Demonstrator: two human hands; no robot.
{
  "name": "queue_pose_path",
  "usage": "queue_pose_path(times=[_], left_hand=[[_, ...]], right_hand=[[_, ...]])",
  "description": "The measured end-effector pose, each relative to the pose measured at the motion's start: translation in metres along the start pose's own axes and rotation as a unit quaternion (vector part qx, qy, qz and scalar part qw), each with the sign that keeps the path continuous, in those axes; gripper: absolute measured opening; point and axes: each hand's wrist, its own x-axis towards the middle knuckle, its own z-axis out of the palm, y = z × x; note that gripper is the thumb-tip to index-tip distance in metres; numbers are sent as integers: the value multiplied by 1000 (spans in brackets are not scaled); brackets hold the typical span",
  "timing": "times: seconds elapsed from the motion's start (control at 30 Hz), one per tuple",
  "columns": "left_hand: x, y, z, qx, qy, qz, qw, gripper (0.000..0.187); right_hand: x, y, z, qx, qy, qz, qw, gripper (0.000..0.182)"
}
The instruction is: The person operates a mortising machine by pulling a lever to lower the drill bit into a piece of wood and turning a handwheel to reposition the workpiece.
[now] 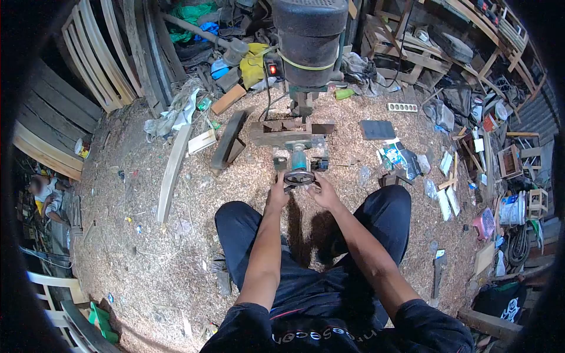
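Observation:
In the head view a round metal handwheel [299,177] sits at the front of a green-and-grey machine, between my knees. My left hand [278,193] is closed on the left side of its rim. On the opposite side, the fingers of my right hand [323,193] are curled at the rim; the exact grip is small and partly hidden. Behind the wheel, a piece of wood [282,138] lies across the machine's table, below the chuck [303,106]. Above it hangs a large dark motor housing [310,38] with a yellowish band.
Wood shavings cover the floor [170,259]. A dark timber [229,140] and a long pale board [174,173] lie left of the machine. A dark flat slab [378,129] and a power strip [402,107] lie right. Another person [48,194] is at the far left.

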Motion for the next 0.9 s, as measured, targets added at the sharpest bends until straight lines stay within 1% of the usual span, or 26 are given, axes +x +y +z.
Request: queue_pose_path(times=[0.07,0.13,0.23,0.3,0.4,0.43,0.5,0.57,0.63,0.67,0.7,0.73,0.77,0.8,0.83,0.87,0.9], left_hand=[[0,-2,3,22,1,-25,999,91],[-6,10,-5,60,-7,-59,996,93],[-6,5,-4,80,11,-53,995,96],[-6,2,-2,92,14,-65,994,96],[-9,1,-3,70,18,-39,997,90],[-8,0,-4,64,23,-28,997,89],[-8,6,-9,14,2,-49,999,81],[-9,19,-17,-4,7,-67,998,74],[-6,47,-32,7,43,-83,996,68],[-7,53,-36,-52,95,6,994,63],[-7,63,-43,-35,113,18,993,62],[-7,77,-50,-16,132,29,991,61],[-8,90,-59,2,151,41,988,60],[-7,96,-63,-7,177,74,981,57],[-7,108,-71,-9,179,82,980,57],[-9,121,-80,-11,180,90,979,56],[-4,132,-88,-14,184,101,978,55]], right_hand=[[-5,-7,-4,3,-16,4,1000,66],[-9,-1,-3,0,-24,6,1000,67],[-4,-1,-2,-8,-26,8,1000,71],[-5,0,-2,2,-31,14,999,72],[-4,4,1,19,-21,20,999,70],[-3,-10,-4,-2,-26,20,999,68],[-2,-28,-15,-45,-33,21,998,65],[8,-13,-6,8,18,25,999,62],[16,-22,-11,10,64,10,998,58],[18,-30,-18,-14,84,-3,996,55],[21,-46,-26,-38,104,-17,994,53],[22,-56,-34,-73,123,-60,988,52],[23,-65,-38,-73,131,-68,986,52],[26,-71,-43,-74,139,-77,984,53],[30,-80,-50,-76,149,-89,982,53],[32,-90,-59,-72,134,-66,986,52],[36,-99,-68,-82,162,-98,978,51]])
